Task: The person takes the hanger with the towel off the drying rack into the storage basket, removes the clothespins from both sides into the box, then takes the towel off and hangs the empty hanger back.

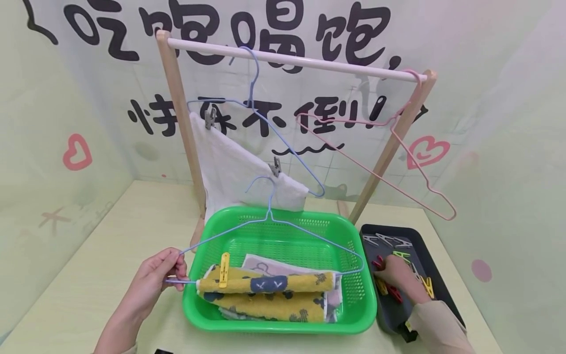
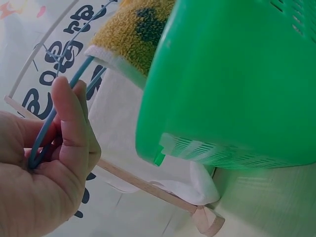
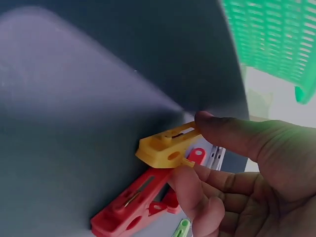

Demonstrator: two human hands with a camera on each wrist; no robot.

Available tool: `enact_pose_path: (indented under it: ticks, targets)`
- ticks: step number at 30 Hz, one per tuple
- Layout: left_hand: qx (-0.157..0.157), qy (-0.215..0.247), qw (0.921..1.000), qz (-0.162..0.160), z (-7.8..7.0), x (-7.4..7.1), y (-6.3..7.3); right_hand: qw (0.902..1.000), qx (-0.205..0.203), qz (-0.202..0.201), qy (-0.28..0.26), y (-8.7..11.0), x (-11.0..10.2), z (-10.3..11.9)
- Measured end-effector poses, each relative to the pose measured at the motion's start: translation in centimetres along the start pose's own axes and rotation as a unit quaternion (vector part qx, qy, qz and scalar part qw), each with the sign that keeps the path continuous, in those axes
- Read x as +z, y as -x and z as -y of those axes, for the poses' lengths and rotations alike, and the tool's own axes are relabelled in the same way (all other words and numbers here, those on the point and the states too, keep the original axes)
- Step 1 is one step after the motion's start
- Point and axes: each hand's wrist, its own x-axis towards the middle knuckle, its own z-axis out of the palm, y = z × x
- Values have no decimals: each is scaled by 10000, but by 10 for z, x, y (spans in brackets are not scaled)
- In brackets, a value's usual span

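My left hand (image 1: 161, 275) grips one end of a blue wire hanger (image 1: 269, 209), thumb and fingers around the wire in the left wrist view. Over the hanger's lower bar is a folded yellow towel (image 1: 283, 307) with dark patterns, and a yellow clothespin (image 1: 224, 270) sits on its left part. The towel is above and partly within a green basket (image 1: 278, 328). My right hand (image 1: 400, 275) reaches into a dark tray (image 1: 435, 275) on the right. Its thumb and index finger pinch a yellow clothespin (image 3: 165, 148), just over a red clothespin (image 3: 131, 207).
Behind the basket, a drying rack (image 1: 287, 60) bears another blue hanger (image 1: 287, 142) with a white towel (image 1: 234, 167) held by two grey clips, and a bare pink hanger (image 1: 353, 160). A light patterned cloth (image 1: 269, 264) lies in the basket. More coloured clothespins lie in the tray.
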Motion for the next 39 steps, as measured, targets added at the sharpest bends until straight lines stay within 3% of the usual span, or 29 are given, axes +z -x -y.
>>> enact_pose_path:
  ticks: [11, 17, 22, 28, 32, 35, 39]
  targets:
    - [-42, 6, 10000, -64, 0, 1, 2, 9994, 110, -38, 339, -2, 3, 4]
    - [-24, 50, 10000, -43, 1, 1, 2, 10000, 33, 6, -12, 3, -3, 0]
    - [-41, 51, 10000, -56, 1, 0, 2, 9988, -143, -235, -403, 17, -29, 11]
    - [-23, 37, 9999, -104, 0, 1, 2, 9833, -1213, -999, -914, 40, -61, 53]
    - [3, 94, 9999, -58, 0, 1, 2, 9703, -1767, -1236, -1095, 50, -67, 84]
    - [8, 118, 9999, -28, 0, 2, 2, 9631, -2083, -1197, -1215, 52, -63, 106]
    - [-14, 68, 9999, -93, 0, 2, 1, 9489, -2750, -699, -1383, 50, -52, 136]
